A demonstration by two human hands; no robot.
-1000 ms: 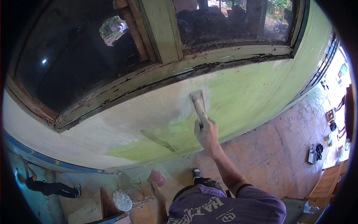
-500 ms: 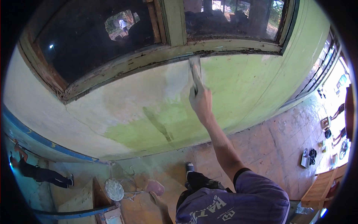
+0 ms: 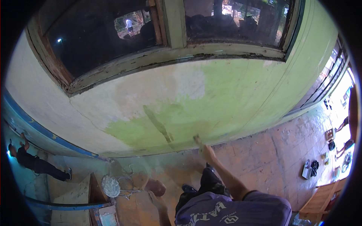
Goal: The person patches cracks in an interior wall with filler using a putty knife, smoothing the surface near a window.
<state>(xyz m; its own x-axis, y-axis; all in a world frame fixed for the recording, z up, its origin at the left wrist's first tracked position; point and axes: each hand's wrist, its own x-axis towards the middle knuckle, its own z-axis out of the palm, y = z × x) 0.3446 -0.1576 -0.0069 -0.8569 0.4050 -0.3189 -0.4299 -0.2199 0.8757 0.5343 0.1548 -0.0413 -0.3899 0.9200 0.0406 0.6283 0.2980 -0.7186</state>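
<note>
My right hand point(image 3: 207, 153) is closed around a slim hand tool point(image 3: 197, 139) that looks like a scraper, though its tip is blurred. It is low, in front of the bottom of the wall point(image 3: 226, 98). Green covers the wall's right and lower part, off-white its left and upper part. A whitish patch point(image 3: 191, 83) with a straight right edge lies just under the window frame point(image 3: 188, 54). Lower left of my right arm, my left hand point(image 3: 159, 202) grips a flat reddish board point(image 3: 155, 187); its fingers are partly hidden beneath.
A round speckled stool top point(image 3: 111, 186) on metal legs stands at lower left beside a wooden cabinet point(image 3: 92, 196). Another person point(image 3: 37, 165) reaches to the wall at far left. Wooden furniture point(image 3: 324, 199) and small items on the tiled floor point(image 3: 260, 158) are at right.
My right hand has come down with the tool from the window frame's lower edge to the low part of the wall. The reddish board in my left hand has tilted and looks darker.
</note>
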